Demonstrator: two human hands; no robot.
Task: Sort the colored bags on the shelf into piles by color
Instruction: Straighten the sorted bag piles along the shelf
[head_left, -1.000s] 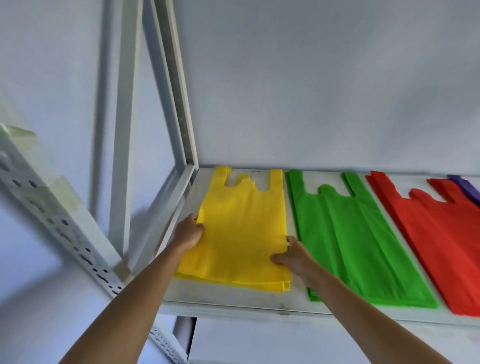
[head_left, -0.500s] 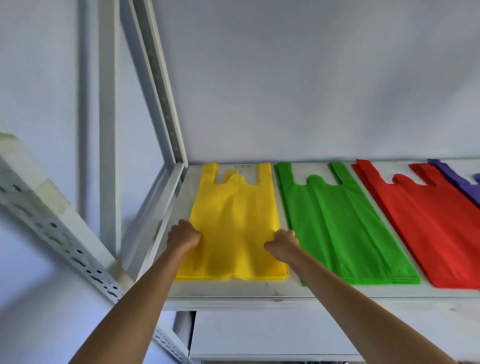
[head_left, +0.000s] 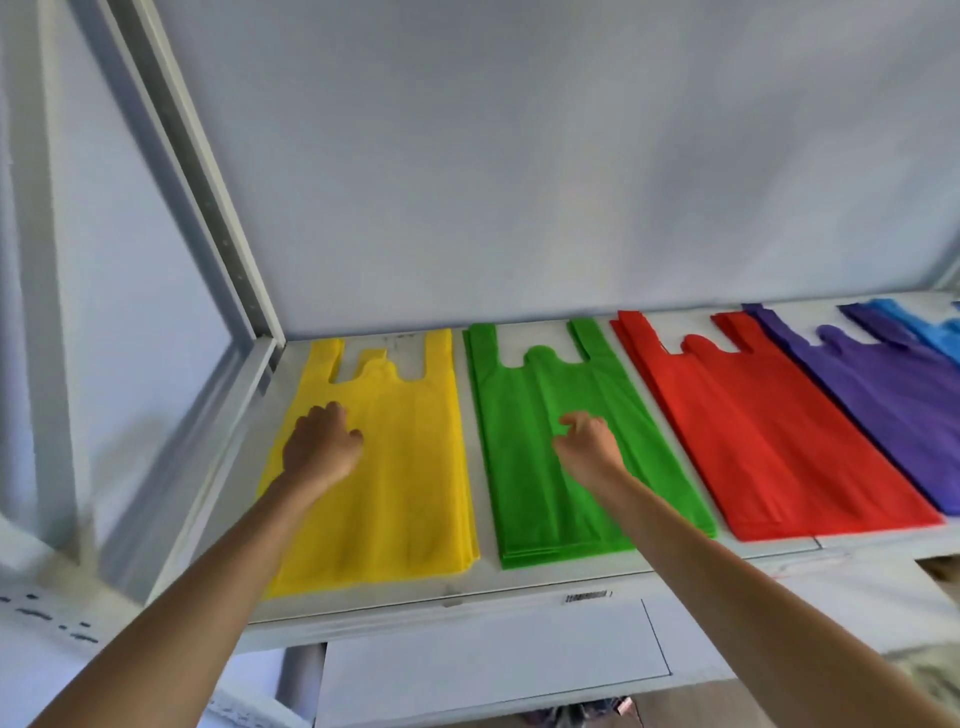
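My left hand (head_left: 322, 447) rests loosely curled on the yellow bag pile (head_left: 379, 467); my right hand (head_left: 587, 447), apparently holding nothing, hovers over the green bag pile (head_left: 561, 452). Risk: dragging either top bag would skew its stack toward the neighbouring pile.

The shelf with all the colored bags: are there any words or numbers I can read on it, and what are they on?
No text can be read here.
Barcode sticker on the front edge of the shelf: only stripes show, any digits too small and blurred to read.
Faint dark marks on the shelf behind the yellow bags: too faint to read.
The bags themselves show no print.
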